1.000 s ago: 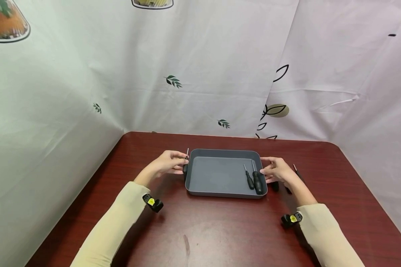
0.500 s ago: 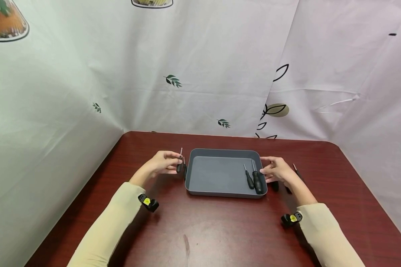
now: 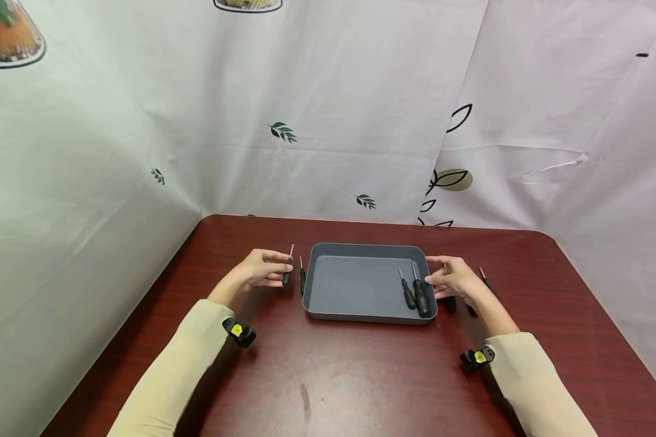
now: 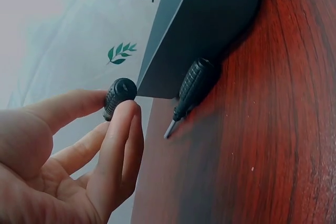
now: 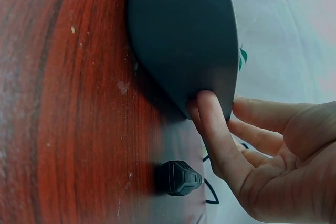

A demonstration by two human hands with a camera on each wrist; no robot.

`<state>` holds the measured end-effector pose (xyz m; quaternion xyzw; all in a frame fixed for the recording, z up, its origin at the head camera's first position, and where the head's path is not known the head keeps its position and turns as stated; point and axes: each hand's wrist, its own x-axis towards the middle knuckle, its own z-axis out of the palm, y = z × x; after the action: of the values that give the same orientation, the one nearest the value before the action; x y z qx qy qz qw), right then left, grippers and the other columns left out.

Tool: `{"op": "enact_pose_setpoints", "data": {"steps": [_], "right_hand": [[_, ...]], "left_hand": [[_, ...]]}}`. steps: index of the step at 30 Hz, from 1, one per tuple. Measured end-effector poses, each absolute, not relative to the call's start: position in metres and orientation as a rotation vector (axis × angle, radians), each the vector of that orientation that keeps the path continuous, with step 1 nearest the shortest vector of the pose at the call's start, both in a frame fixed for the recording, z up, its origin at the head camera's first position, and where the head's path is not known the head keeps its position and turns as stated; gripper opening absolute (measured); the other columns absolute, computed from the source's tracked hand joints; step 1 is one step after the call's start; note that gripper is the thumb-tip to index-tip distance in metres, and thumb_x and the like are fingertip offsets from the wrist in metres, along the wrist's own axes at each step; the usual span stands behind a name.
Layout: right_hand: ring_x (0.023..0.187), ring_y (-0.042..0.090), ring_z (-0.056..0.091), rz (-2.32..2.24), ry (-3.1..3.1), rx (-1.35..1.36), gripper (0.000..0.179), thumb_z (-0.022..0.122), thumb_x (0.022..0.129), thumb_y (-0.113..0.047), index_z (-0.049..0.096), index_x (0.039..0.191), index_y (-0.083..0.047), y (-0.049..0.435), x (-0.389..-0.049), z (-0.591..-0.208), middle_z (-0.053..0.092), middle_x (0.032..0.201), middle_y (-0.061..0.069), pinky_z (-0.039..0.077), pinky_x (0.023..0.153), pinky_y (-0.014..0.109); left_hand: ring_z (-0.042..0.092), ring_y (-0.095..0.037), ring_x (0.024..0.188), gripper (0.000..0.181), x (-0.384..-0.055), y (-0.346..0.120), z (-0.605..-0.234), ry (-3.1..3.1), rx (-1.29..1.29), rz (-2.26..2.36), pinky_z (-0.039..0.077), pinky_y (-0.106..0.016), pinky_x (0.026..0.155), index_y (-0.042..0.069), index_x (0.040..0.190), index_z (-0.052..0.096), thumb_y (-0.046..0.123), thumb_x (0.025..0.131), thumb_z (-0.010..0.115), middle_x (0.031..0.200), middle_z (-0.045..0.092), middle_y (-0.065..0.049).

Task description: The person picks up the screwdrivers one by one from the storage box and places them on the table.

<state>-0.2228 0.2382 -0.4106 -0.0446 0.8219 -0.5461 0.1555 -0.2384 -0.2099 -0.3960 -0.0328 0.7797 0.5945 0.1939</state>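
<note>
In the head view, my left hand (image 3: 262,268) is left of the grey tray (image 3: 361,317), pinching a small black-handled screwdriver (image 3: 287,276) between thumb and fingertips, its shaft pointing up. The left wrist view shows the end of that screwdriver's handle (image 4: 120,91) in the pinch, apart from the table. Another screwdriver (image 4: 194,85) lies on the table along the tray's left wall. My right hand (image 3: 452,278) holds the tray's right wall, with fingertips against its outer side and the thumb at the rim. A small screwdriver (image 3: 407,295) and a thicker one (image 3: 420,298) lie inside the tray, toward the right.
Beyond the right hand, a dark-handled tool (image 3: 486,282) is partly hidden by the forearm. Another black handle (image 5: 181,178) lies near the right fingers. The reddish-brown table (image 3: 361,376) meets a patterned white cloth (image 3: 328,170) at its back and sides.
The left hand has drawn left, away from the tray, with the screwdriver, uncovering the other screwdriver beside the tray's left wall. The right hand and tray have stayed in place.
</note>
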Motion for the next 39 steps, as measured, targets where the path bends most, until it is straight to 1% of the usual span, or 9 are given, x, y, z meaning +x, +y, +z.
{"op": "enact_pose_setpoints", "data": {"steps": [8, 13, 20, 24, 31, 36, 39], "right_hand": [[0.067, 0.021, 0.071, -1.574, 2.345, -0.114, 0.065, 0.063, 0.094, 0.006, 0.03, 0.149, 0.013, 0.238, -0.224, -0.411, 0.07, 0.085, 0.011, 0.063, 0.065, 0.041], [0.067, 0.02, 0.07, -1.566, 2.352, -0.118, 0.064, 0.063, 0.094, 0.006, 0.03, 0.149, 0.014, 0.237, -0.223, -0.41, 0.07, 0.085, 0.012, 0.063, 0.064, 0.041], [0.065, 0.019, 0.069, -1.562, 2.367, -0.139, 0.062, 0.063, 0.094, 0.007, 0.032, 0.147, 0.015, 0.236, -0.221, -0.41, 0.071, 0.089, 0.018, 0.062, 0.064, 0.041], [0.066, 0.019, 0.069, -1.563, 2.365, -0.132, 0.063, 0.063, 0.094, 0.007, 0.032, 0.148, 0.014, 0.237, -0.221, -0.41, 0.07, 0.089, 0.016, 0.063, 0.064, 0.041], [0.066, 0.02, 0.07, -1.586, 2.338, -0.128, 0.064, 0.064, 0.094, 0.006, 0.03, 0.148, 0.014, 0.237, -0.22, -0.41, 0.07, 0.087, 0.014, 0.063, 0.065, 0.042], [0.066, 0.02, 0.07, -1.576, 2.35, -0.138, 0.064, 0.064, 0.094, 0.006, 0.031, 0.148, 0.014, 0.238, -0.221, -0.41, 0.07, 0.087, 0.014, 0.063, 0.065, 0.042], [0.066, 0.02, 0.07, -1.572, 2.356, -0.138, 0.063, 0.064, 0.094, 0.006, 0.032, 0.148, 0.014, 0.238, -0.222, -0.41, 0.07, 0.087, 0.014, 0.063, 0.065, 0.042]], "left_hand": [[0.071, -0.015, 0.076, 0.048, -0.24, -0.214, -0.4, 2.19, -0.153, 1.669, 0.062, -0.038, 0.074, -0.006, 0.136, 0.056, 0.005, 0.093, 0.071, 0.102, 0.07, -0.009], [0.071, -0.015, 0.074, 0.047, -0.241, -0.218, -0.406, 2.211, -0.179, 1.658, 0.062, -0.038, 0.074, -0.007, 0.134, 0.057, 0.006, 0.092, 0.072, 0.101, 0.069, -0.011], [0.071, -0.015, 0.073, 0.045, -0.243, -0.222, -0.413, 2.252, -0.189, 1.63, 0.062, -0.035, 0.068, -0.008, 0.131, 0.058, 0.005, 0.091, 0.073, 0.104, 0.069, -0.014], [0.07, -0.015, 0.072, 0.044, -0.243, -0.223, -0.415, 2.281, -0.193, 1.604, 0.062, -0.034, 0.067, -0.009, 0.13, 0.059, 0.005, 0.091, 0.074, 0.106, 0.067, -0.015], [0.068, -0.017, 0.072, 0.044, -0.244, -0.224, -0.419, 2.319, -0.199, 1.561, 0.063, -0.035, 0.065, -0.009, 0.127, 0.061, 0.004, 0.088, 0.076, 0.098, 0.069, -0.015], [0.069, -0.019, 0.075, 0.041, -0.245, -0.223, -0.42, 2.356, -0.212, 1.54, 0.063, -0.036, 0.065, -0.009, 0.123, 0.064, 0.004, 0.087, 0.078, 0.102, 0.069, -0.017], [0.069, -0.019, 0.075, 0.04, -0.246, -0.223, -0.421, 2.376, -0.219, 1.522, 0.063, -0.036, 0.065, -0.008, 0.122, 0.065, 0.004, 0.086, 0.078, 0.101, 0.069, -0.017]]}}
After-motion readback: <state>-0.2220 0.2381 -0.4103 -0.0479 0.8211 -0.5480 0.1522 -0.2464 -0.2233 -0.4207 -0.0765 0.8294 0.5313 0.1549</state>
